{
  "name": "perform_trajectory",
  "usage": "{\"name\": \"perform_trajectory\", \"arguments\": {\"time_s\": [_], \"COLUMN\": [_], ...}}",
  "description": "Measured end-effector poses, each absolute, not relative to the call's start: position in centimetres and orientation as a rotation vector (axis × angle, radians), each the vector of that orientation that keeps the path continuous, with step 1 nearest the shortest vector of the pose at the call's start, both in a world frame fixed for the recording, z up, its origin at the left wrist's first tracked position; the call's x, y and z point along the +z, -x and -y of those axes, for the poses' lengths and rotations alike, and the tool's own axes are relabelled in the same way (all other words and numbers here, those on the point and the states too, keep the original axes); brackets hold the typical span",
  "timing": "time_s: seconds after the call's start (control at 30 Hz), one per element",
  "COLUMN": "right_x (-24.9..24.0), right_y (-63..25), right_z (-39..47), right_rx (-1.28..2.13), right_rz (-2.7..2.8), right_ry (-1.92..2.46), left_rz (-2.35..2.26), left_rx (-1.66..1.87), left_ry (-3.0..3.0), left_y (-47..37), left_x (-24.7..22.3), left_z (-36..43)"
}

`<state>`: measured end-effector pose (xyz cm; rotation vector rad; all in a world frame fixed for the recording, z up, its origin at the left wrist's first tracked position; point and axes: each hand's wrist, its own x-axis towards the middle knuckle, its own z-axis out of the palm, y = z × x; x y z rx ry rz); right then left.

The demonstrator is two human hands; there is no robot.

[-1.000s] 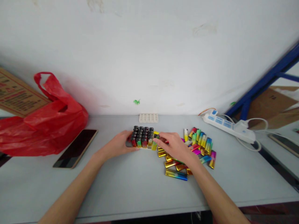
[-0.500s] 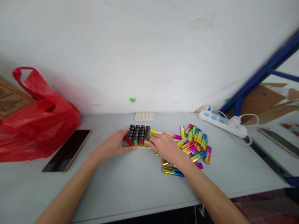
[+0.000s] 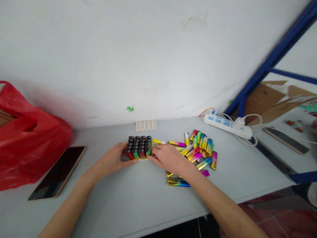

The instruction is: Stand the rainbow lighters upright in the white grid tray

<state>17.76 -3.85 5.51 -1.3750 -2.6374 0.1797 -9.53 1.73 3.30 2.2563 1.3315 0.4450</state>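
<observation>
A block of upright lighters (image 3: 139, 147) with black tops stands in rows on the grey table, their lower parts red and green. My left hand (image 3: 116, 158) is wrapped round the block's left side, thumb along its front edge. At the block's right side is my right hand (image 3: 164, 157), fingers bent against the end lighters; whether it pinches one is hidden. Loose shiny lighters (image 3: 195, 153) in yellow, pink, blue and green lie piled to the right, partly behind my right hand. Behind the block lies a white tray (image 3: 146, 125) with a grid of holes.
On the left are a red plastic bag (image 3: 37, 138) and a dark phone (image 3: 58, 172). A white power strip (image 3: 226, 125) with cables lies at the back right, near a blue metal frame (image 3: 269, 62). The wall (image 3: 148, 59) rises behind the table.
The view has shifted to the right, so most things appear further left. My right hand has settled lower against the block's right side. My left hand keeps its hold.
</observation>
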Motion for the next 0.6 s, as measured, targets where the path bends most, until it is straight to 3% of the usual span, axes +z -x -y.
{"name": "perform_trajectory", "arguments": {"time_s": [0.3,0.6], "right_x": [6.5,5.3], "right_y": [-19.3,-28.0], "right_z": [3.6,0.5], "right_rx": [0.323,0.083], "right_rz": [2.576,1.877], "right_ry": [1.402,2.325], "left_rz": [-1.323,-1.348], "left_rx": [0.443,0.457], "left_ry": [-2.271,-2.284], "left_y": [9.5,9.7], "left_x": [3.1,2.7], "left_z": [-1.8,-2.0]}}
